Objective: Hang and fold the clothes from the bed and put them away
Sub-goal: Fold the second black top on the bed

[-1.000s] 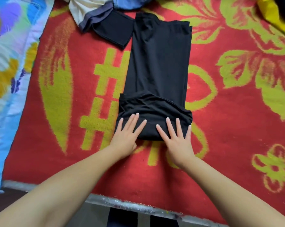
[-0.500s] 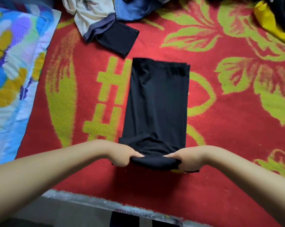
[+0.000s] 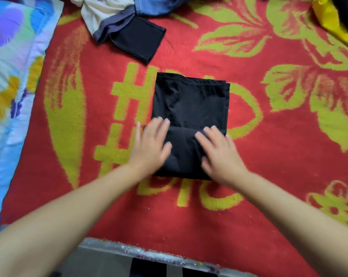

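Both hands (image 3: 151, 148) folded black garment (image 3: 191, 108) shorter, now flat

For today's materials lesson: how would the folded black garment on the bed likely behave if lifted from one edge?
The black garment would probably droop and unfold; its thin layers crease softly. It looks light, lying flat beneath both hands.

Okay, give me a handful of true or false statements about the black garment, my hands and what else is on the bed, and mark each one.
1. Both hands lie flat on the black garment. True: left hand, right hand.
2. The garment hangs on a hanger. False: it lies folded on the red blanket.
3. A yellow cloth lies at the far right. True.
4. The pile of clothes touches the garment. False: red blanket shows between them.
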